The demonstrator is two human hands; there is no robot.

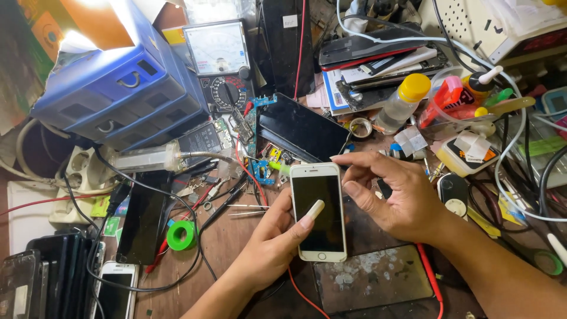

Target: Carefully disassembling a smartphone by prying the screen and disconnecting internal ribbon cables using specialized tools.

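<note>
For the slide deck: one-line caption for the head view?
Left hand holds a white phone, right hand poised at its top edge, over a cluttered bench beside a multimeter.

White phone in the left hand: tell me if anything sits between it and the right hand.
Nothing visible does. The left hand holds the white phone with its thumb across the dark screen; the right hand hovers beside the top right corner, fingers curled, with only open air between.
</note>
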